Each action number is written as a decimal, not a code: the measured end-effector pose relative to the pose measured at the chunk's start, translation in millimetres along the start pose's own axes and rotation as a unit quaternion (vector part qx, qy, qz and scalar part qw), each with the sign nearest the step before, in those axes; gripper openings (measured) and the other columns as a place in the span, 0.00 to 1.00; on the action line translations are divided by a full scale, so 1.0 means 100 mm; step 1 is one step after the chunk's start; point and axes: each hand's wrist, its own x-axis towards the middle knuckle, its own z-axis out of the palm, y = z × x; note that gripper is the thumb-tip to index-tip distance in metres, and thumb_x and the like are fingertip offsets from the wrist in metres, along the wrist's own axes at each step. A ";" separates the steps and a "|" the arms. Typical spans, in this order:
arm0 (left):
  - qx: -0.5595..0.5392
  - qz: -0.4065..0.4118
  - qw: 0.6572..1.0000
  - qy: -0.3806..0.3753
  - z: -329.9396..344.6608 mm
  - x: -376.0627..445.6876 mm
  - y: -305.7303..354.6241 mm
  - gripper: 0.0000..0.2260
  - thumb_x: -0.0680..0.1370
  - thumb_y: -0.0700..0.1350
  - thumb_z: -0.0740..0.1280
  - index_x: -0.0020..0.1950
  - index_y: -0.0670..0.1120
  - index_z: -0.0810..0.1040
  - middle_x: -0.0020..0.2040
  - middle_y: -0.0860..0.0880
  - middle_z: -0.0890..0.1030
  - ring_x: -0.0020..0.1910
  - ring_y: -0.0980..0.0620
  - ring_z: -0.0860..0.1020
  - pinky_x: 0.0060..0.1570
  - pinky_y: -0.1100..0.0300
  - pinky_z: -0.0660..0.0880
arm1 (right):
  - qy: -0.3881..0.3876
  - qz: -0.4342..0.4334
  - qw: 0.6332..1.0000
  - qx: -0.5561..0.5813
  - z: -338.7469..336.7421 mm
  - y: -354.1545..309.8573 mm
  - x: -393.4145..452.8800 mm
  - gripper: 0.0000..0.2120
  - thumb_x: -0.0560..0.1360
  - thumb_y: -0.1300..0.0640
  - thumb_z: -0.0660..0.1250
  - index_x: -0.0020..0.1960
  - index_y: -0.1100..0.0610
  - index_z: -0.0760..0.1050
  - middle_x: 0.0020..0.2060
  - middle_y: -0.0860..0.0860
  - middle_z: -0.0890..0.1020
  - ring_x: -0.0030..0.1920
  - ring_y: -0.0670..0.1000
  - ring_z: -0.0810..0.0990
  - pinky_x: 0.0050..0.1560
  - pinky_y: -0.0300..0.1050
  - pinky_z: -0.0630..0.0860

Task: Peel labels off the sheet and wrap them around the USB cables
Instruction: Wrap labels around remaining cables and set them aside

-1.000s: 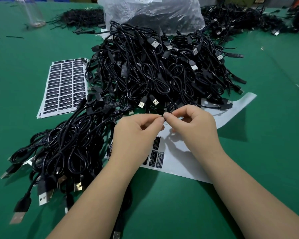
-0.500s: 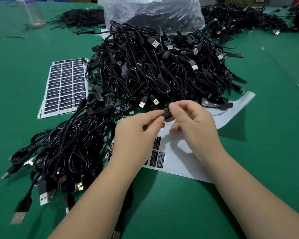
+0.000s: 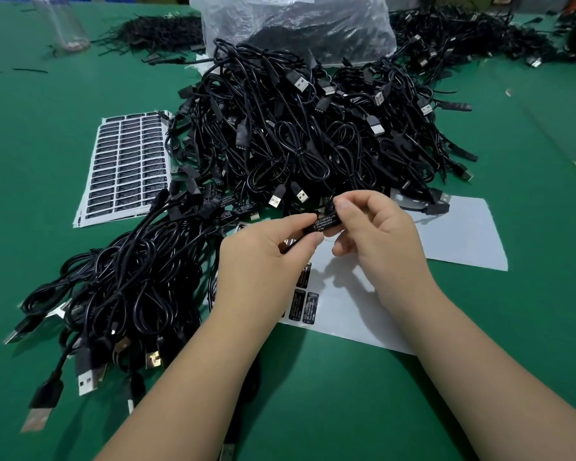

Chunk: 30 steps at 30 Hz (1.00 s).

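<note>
Both forearms are reaching in from the lower edge, converging over the green bench (image 3: 313, 394) so that the two hands are meeting at the middle. The left hand (image 3: 263, 261) is lying knuckles up, its thumb and forefinger curling forward and pinching the lower-left end of a black label (image 3: 323, 222) with white print. The right hand (image 3: 376, 234) is arching above it, wrist cocked, its forefinger and thumb pinching the label's upper-right end while the remaining fingers are curling loosely underneath. The label is being held slantwise between the two pinches, lifted off the bench; whether it is already folded round a cable I cannot tell.

Directly under the hands a nearly stripped white backing sheet (image 3: 463, 237) is lying flat, with a few black labels (image 3: 305, 306) remaining just below the left hand's wrist. Just beyond the fingertips a tall heap of black USB cables (image 3: 313, 134) is piling up, and a clear plastic bag (image 3: 296, 28) is standing behind that. To the left of the left forearm a second bundle of cables (image 3: 123, 284) is trailing toward the near edge. Further left and beyond, a full label sheet (image 3: 127, 164) is lying beside the heap.
</note>
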 end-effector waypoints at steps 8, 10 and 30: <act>0.004 0.006 1.000 -0.019 0.01 0.01 -0.03 0.12 0.73 0.44 0.72 0.51 0.60 0.83 0.32 0.68 0.77 0.32 0.66 0.73 0.35 0.76 0.67 | -0.031 -0.023 0.999 -0.032 -0.01 -0.01 -0.01 0.02 0.75 0.60 0.69 0.44 0.55 0.77 0.31 0.47 0.81 0.29 0.43 0.77 0.33 0.34 0.74; -0.007 -0.015 1.000 -0.020 0.01 0.02 -0.03 0.09 0.74 0.46 0.71 0.52 0.57 0.83 0.34 0.67 0.79 0.33 0.66 0.75 0.35 0.74 0.69 | -0.018 -0.028 0.999 -0.030 0.00 0.00 -0.01 0.04 0.78 0.60 0.65 0.47 0.53 0.76 0.31 0.46 0.81 0.28 0.44 0.76 0.33 0.35 0.74; 0.498 -0.108 0.860 0.035 -0.83 0.13 0.01 0.15 0.81 0.52 0.56 0.62 0.53 0.79 0.57 0.41 0.78 0.57 0.37 0.71 0.51 0.48 0.67 | -0.033 0.025 0.996 -0.084 -0.01 0.02 0.02 0.06 0.76 0.60 0.66 0.43 0.51 0.78 0.32 0.45 0.81 0.30 0.41 0.77 0.35 0.38 0.73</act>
